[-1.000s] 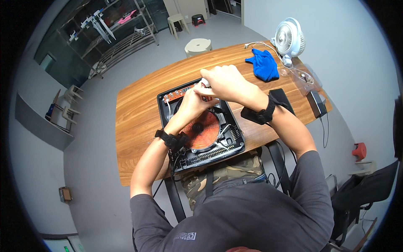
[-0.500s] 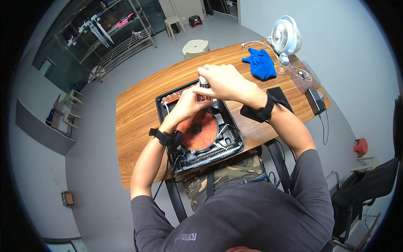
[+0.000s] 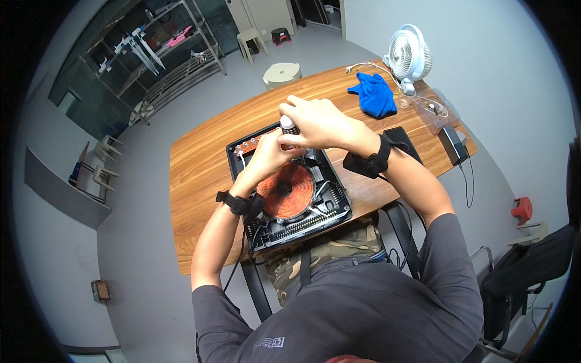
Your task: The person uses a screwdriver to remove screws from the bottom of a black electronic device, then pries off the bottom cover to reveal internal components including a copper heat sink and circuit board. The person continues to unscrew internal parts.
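An opened induction cooker (image 3: 330, 225) lies on the table before me, its black casing showing a round copper-red coil (image 3: 290, 195) and an orange circuit board (image 3: 245, 147) along the far side. Above that far side, my right hand (image 3: 324, 123) grips the dark, white-capped handle (image 3: 288, 124) of what looks like an upright screwdriver. Its lower end is hidden behind my fingers. Close beneath, my left hand (image 3: 270, 156) is closed over the board's middle, with fingertips near the tool's lower part; what they pinch is hidden.
Right of the cooker lies a black flat object (image 3: 396, 138), partly under my right wrist. Farther back are a blue cloth (image 3: 375, 97) and a white fan (image 3: 410, 57) with its cable. A black power adapter (image 3: 452, 145) sits at the table's right edge.
My right fingers have shifted around the handle, the index finger lifting a little away from it, and more of the white cap shows. My left hand stays nearly in place.
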Action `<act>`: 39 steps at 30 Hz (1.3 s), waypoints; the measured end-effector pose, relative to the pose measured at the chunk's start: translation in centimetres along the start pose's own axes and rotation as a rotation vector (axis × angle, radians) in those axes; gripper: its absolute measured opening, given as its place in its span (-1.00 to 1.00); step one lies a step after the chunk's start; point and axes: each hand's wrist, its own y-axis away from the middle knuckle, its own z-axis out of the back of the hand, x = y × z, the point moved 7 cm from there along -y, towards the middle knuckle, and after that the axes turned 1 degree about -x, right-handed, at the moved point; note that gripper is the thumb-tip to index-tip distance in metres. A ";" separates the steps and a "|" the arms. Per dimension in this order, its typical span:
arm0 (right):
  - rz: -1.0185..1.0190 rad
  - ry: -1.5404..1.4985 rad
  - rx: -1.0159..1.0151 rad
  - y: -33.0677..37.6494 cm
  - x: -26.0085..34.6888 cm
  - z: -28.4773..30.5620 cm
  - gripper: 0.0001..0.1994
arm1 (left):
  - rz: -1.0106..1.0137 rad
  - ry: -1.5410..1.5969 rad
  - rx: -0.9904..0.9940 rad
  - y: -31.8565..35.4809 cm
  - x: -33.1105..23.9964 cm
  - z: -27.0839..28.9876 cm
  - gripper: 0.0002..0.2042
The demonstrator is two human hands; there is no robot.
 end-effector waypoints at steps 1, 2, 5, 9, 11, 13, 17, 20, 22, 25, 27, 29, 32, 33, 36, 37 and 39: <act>-0.017 0.017 0.004 -0.2 -0.1 -0.1 -0.54 | 0.052 -0.013 -0.008 -0.2 0.2 -0.2 -0.64; -0.034 0.031 0.008 -0.4 -0.3 -0.3 -0.53 | 0.106 -0.028 -0.015 -0.3 0.3 -0.5 -0.63; -0.043 -0.066 -0.035 -0.4 -0.8 -0.7 -0.59 | 0.104 -0.063 -0.049 -0.5 0.4 -0.4 -0.62; -0.064 -0.288 0.061 -0.5 -0.7 -0.4 -0.65 | 0.108 0.020 -0.020 -0.1 0.5 0.1 -0.64; -0.056 -0.288 0.098 -0.3 -0.7 -0.6 -0.66 | 0.141 0.066 0.026 0.1 0.8 0.1 -0.67; -0.030 -0.227 0.084 -0.1 -0.6 -1.0 -0.65 | 0.147 0.051 0.058 0.0 1.2 0.0 -0.70; -0.100 -0.016 -0.048 0.2 0.3 -0.1 -0.56 | 0.067 0.030 -0.013 0.1 -0.6 0.4 -0.66; -0.111 -0.074 -0.057 -0.1 -0.8 -0.8 -0.51 | 0.121 -0.086 -0.065 -0.1 0.5 0.1 -0.63; -0.097 -0.120 -0.085 0.1 -1.4 -0.9 -0.58 | 0.141 -0.044 -0.060 -0.3 0.5 0.0 -0.62; -0.147 -0.194 -0.008 0.2 -1.5 -0.8 -0.65 | 0.157 0.028 -0.015 0.1 0.8 0.0 -0.66; -0.170 -0.232 0.074 0.2 -0.9 -0.3 -0.67 | 0.158 0.149 0.021 0.2 1.7 -0.3 -0.69; -0.211 -0.241 0.153 0.2 -0.6 -0.4 -0.65 | 0.113 0.092 -0.010 0.1 1.6 -0.1 -0.66; -0.143 -0.064 -0.015 0.5 -0.1 0.0 -0.61 | 0.108 -0.008 -0.018 -0.1 0.8 0.1 -0.66; -0.144 -0.057 -0.031 0.5 -0.3 -0.2 -0.59 | 0.109 -0.028 -0.026 -0.2 0.2 0.0 -0.65; -0.150 -0.098 -0.074 0.2 -1.0 -0.9 -0.54 | 0.089 -0.044 -0.072 -0.3 -0.3 0.0 -0.63; -0.157 -0.153 -0.083 0.1 -1.2 -1.0 -0.52 | 0.078 -0.041 -0.091 -0.3 -0.2 0.0 -0.63; -0.182 -0.221 -0.049 -0.1 -1.2 -1.1 -0.50 | 0.039 0.014 -0.071 -0.2 0.5 0.1 -0.64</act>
